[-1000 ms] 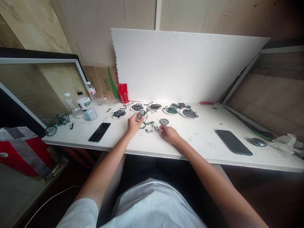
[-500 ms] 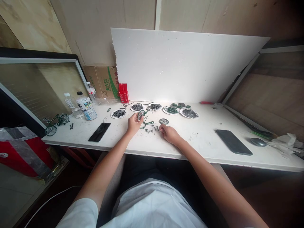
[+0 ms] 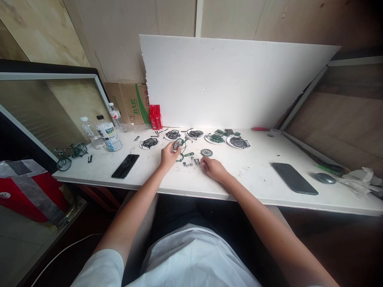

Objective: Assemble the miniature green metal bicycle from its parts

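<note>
Closed around a small green-and-black model bicycle frame (image 3: 184, 148) with a spoked wheel (image 3: 177, 144) is my left hand (image 3: 169, 156), held above the table. My right hand (image 3: 213, 168) rests on the table with its fingers pinched together; whatever is between them is hidden or too small to name. Just beyond its fingertips lies a loose spoked wheel (image 3: 206, 152). Small loose parts (image 3: 188, 164) lie between the two hands, near a green piece (image 3: 188, 154).
Plates of dark parts (image 3: 149, 143) and of green parts (image 3: 216, 138) line the back. A finished-looking model bicycle (image 3: 72, 154), bottles (image 3: 109, 134) and a phone (image 3: 125, 166) are at left. A dark slab (image 3: 295, 178) and a mouse (image 3: 326, 178) lie right.
</note>
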The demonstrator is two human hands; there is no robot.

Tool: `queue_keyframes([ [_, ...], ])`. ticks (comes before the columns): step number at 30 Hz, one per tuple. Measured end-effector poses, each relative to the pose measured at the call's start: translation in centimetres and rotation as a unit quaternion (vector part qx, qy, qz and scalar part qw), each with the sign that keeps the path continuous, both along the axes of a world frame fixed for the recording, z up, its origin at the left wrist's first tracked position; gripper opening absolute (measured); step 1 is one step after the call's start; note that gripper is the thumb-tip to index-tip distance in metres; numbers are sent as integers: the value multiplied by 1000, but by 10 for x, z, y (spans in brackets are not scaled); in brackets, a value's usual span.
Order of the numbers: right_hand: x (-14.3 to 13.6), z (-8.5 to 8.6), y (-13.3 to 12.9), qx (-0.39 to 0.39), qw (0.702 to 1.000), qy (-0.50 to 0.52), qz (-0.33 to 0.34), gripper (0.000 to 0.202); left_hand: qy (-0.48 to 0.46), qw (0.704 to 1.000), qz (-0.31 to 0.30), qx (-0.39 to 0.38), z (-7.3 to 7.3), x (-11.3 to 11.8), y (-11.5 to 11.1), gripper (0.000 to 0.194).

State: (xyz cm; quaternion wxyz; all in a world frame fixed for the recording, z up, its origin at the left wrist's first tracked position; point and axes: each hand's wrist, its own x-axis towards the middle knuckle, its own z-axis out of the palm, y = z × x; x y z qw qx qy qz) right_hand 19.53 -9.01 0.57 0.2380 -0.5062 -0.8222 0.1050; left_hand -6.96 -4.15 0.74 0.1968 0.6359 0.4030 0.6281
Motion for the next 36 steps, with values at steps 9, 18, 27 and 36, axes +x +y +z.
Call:
queue_keyframes([
  [9, -1, 0, 0, 0, 1000, -9, -5, 22, -1, 1000, -2, -4, 2, 0, -1, 29],
  [18, -1, 1, -1, -2, 1000, -17, -11, 22, 6, 1000, -1, -2, -1, 0, 2, 30],
  [27, -1, -1, 1, 0, 1000, -18, -10, 21, 11, 1000, -2, 5, 0, -1, 1, 30],
  [36, -1, 0, 0, -1, 1000, -20, -9, 20, 18, 1000, 4, 2, 2, 0, -2, 30],
])
